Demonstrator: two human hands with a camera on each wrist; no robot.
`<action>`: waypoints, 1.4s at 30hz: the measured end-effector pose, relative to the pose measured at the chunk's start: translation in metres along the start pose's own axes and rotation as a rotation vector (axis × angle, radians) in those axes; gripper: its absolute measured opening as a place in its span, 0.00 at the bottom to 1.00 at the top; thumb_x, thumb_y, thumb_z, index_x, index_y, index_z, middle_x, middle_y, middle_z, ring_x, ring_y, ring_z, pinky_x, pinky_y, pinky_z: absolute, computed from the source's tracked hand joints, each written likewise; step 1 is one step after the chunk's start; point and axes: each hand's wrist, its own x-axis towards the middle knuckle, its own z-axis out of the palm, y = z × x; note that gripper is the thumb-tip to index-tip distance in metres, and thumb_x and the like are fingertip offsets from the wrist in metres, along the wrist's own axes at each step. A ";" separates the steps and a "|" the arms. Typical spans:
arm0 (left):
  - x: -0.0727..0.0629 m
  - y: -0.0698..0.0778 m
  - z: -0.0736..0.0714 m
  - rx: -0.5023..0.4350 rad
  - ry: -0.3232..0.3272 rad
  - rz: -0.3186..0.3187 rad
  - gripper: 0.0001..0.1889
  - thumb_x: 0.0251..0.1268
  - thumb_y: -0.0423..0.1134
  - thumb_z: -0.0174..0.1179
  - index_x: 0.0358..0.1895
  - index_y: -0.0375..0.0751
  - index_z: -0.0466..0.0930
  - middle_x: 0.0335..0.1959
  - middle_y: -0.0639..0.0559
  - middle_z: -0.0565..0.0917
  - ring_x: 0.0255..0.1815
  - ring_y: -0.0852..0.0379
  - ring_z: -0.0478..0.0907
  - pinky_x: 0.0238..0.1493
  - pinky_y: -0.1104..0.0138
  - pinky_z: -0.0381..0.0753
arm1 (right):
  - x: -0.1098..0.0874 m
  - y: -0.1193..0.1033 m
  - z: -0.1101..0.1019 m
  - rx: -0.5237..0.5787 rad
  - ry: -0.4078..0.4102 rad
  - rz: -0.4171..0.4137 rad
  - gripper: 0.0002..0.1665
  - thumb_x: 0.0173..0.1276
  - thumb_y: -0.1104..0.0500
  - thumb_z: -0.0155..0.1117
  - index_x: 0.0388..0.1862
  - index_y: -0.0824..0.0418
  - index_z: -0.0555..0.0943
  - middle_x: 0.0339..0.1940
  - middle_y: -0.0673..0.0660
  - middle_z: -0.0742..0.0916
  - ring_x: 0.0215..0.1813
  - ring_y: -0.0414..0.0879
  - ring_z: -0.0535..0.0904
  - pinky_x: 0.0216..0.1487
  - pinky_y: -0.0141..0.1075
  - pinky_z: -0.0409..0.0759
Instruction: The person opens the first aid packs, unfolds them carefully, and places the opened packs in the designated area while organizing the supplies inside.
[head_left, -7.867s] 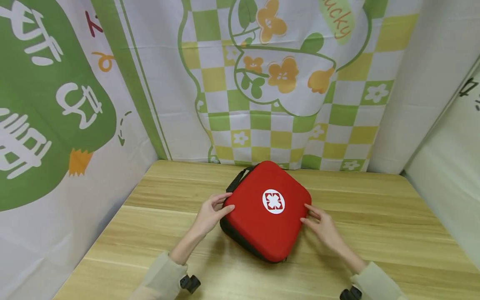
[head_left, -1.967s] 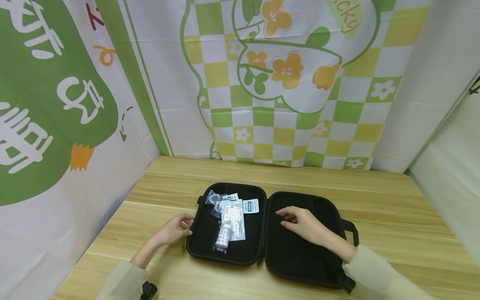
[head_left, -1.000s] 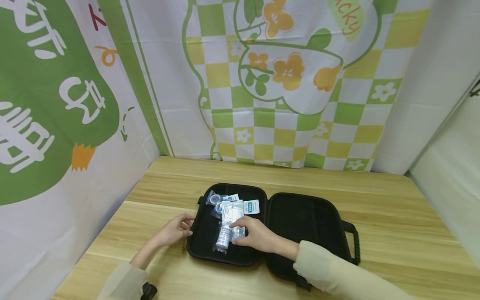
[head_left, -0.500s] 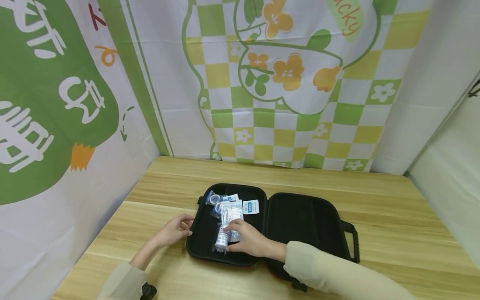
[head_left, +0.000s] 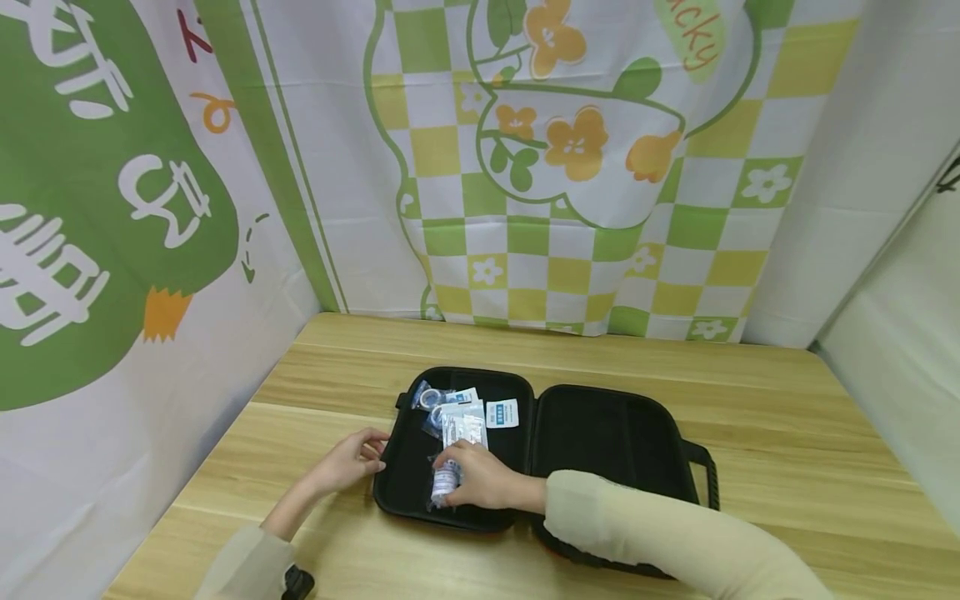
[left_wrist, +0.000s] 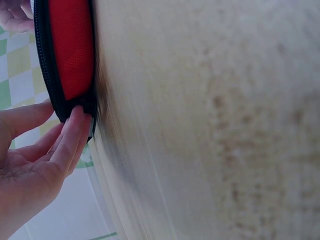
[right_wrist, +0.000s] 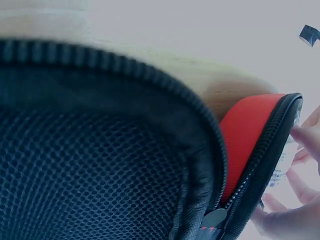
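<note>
A black-lined first-aid case (head_left: 408,500) lies unfolded on the table, its red shell (left_wrist: 73,47) showing in the wrist views. My left hand (head_left: 347,461) pinches the case's left edge, thumb at the zipper rim and fingers against the side. Inside the left half, my right hand (head_left: 483,477) grips a wrapped bandage roll (head_left: 444,482), white with blue print; its upper part is hidden by the fingers. Right behind that hand are a flat white packet (head_left: 464,421), a tape roll (head_left: 431,399) in a clear bag and a small blue-and-white sachet (head_left: 502,413).
The case's right half (head_left: 585,425), with a black carry handle (head_left: 705,467), lies under and behind my right forearm. The wooden table (head_left: 787,433) ends at a patterned curtain (head_left: 525,275) at the back.
The red case, closed at first, is now unfolded. My right hand has moved left from over the right half and has taken hold of the bandage roll. The left hand stays at the edge.
</note>
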 end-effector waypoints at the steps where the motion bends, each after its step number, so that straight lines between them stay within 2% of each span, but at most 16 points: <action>1: 0.000 0.000 0.000 -0.002 0.000 0.003 0.18 0.52 0.23 0.56 0.48 0.20 0.67 0.35 0.39 0.74 0.36 0.47 0.75 0.35 0.63 0.75 | 0.000 0.000 0.000 0.004 0.003 0.002 0.23 0.44 0.58 0.71 0.41 0.61 0.77 0.44 0.57 0.77 0.44 0.48 0.71 0.45 0.34 0.70; 13: -0.001 0.002 0.000 -0.009 0.001 0.003 0.18 0.51 0.23 0.56 0.48 0.20 0.66 0.35 0.39 0.74 0.36 0.46 0.75 0.35 0.63 0.75 | 0.001 0.001 0.001 0.018 0.025 0.025 0.24 0.40 0.59 0.72 0.40 0.61 0.77 0.40 0.55 0.78 0.40 0.44 0.71 0.42 0.30 0.69; 23: -0.001 0.004 0.001 -0.024 0.002 0.008 0.19 0.51 0.23 0.56 0.47 0.19 0.66 0.35 0.38 0.74 0.36 0.44 0.75 0.34 0.63 0.75 | -0.004 -0.002 -0.010 0.182 0.021 0.034 0.24 0.43 0.62 0.70 0.43 0.62 0.77 0.41 0.55 0.73 0.36 0.40 0.69 0.34 0.25 0.71; 31: -0.001 0.004 0.000 -0.027 -0.003 0.015 0.18 0.51 0.24 0.56 0.47 0.19 0.66 0.35 0.38 0.74 0.36 0.44 0.75 0.34 0.61 0.75 | -0.011 0.002 -0.030 0.197 0.070 0.038 0.25 0.44 0.61 0.68 0.45 0.62 0.78 0.42 0.57 0.73 0.37 0.44 0.69 0.36 0.30 0.70; 42: 0.000 -0.001 0.001 -0.001 -0.002 -0.007 0.18 0.52 0.24 0.56 0.48 0.21 0.67 0.35 0.41 0.74 0.37 0.46 0.75 0.36 0.62 0.75 | -0.027 0.022 -0.049 0.182 0.116 0.044 0.24 0.47 0.61 0.67 0.47 0.64 0.77 0.42 0.58 0.73 0.42 0.47 0.72 0.41 0.37 0.74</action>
